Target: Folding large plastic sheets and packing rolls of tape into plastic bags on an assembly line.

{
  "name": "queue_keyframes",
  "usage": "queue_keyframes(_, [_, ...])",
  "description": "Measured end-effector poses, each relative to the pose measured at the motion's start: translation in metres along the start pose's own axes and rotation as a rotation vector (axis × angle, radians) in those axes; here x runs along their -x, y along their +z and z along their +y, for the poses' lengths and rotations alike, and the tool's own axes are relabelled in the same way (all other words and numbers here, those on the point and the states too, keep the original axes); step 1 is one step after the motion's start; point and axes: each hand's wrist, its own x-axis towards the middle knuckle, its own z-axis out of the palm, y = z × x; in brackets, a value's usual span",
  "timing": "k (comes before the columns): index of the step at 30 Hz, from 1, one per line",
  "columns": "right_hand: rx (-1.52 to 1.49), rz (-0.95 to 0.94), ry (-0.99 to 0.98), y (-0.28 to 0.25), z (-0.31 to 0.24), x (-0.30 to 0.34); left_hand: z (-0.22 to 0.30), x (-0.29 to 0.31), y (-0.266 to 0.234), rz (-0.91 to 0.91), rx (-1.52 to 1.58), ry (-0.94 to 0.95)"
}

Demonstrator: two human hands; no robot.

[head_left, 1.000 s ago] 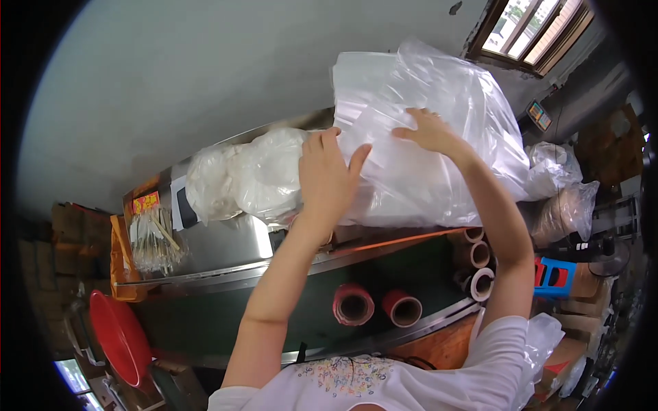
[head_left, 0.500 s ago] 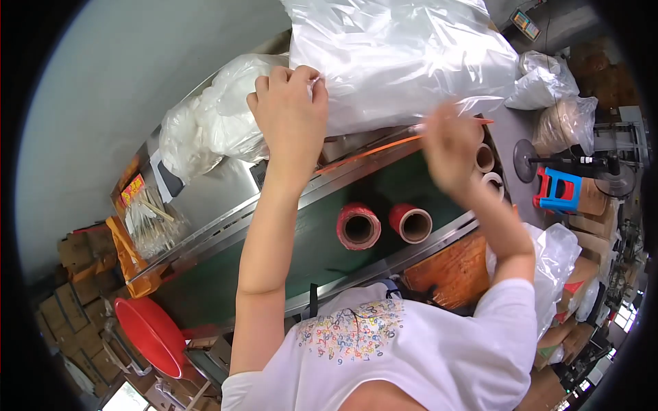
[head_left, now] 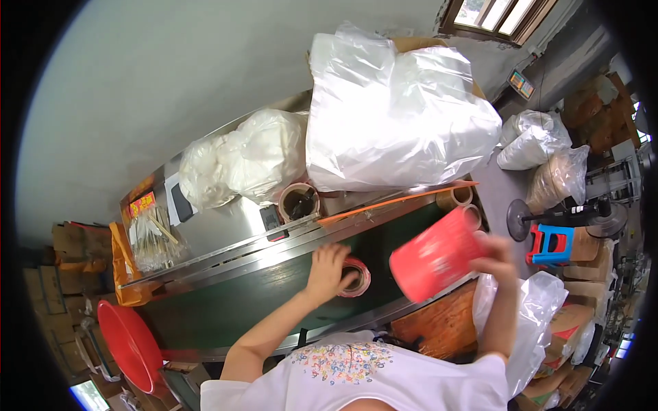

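My right hand (head_left: 499, 259) is closed on the right end of a red roll (head_left: 436, 255), held up and tilted above the green belt surface (head_left: 267, 291). The hand and that roll are slightly blurred. A second red roll (head_left: 365, 282) with a cardboard core stands upright on the belt. My left hand (head_left: 326, 272) grips its left side, thumb at the top rim and fingers curved along the far side. Beyond the belt lies a large clear plastic bag (head_left: 397, 116), with neither hand on it.
An orange strip (head_left: 397, 203) runs along the belt's far edge. A tape roll (head_left: 299, 201) holding dark items and a bundle of thin sticks (head_left: 154, 240) sit on the metal table. Cardboard tubes (head_left: 456, 197) stand at the belt's right end. A red basin (head_left: 130, 346) is at lower left.
My left hand has come off the plastic bag and down to one red roll. My right hand has picked up the other red roll. The view has shifted, showing a window.
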Motion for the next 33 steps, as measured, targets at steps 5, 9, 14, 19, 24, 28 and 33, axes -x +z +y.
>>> queue_keyframes(5, [-0.074, 0.372, -0.642, -0.003, -0.120, -0.100, -0.032, 0.064, 0.085, -0.410, -0.358, 0.188])
queue_keyframes(9, [0.457, 0.553, -0.656, -0.003, -0.074, -0.226, -0.035, 0.069, 0.096, -0.354, -0.291, 0.200])
queue_keyframes(14, [1.004, 0.240, -0.308, -0.004, 0.018, -0.281, -0.023, 0.062, 0.029, -0.477, 0.115, -0.071])
queue_keyframes(19, [0.563, 0.367, -0.459, 0.038, -0.022, -0.239, 0.025, 0.009, -0.147, -0.089, 0.487, -0.053])
queue_keyframes(24, [0.649, 0.048, -0.627, 0.063, -0.037, -0.226, 0.057, -0.078, -0.243, 0.168, -0.029, 0.213])
queue_keyframes(28, [1.087, 0.111, -0.974, 0.082, -0.044, -0.214, 0.062, -0.147, -0.263, 0.460, -0.210, 0.356])
queue_keyframes(33, [1.052, 0.156, -1.012, 0.084, -0.026, -0.215, 0.059, -0.223, -0.260, 0.614, -0.255, 0.407])
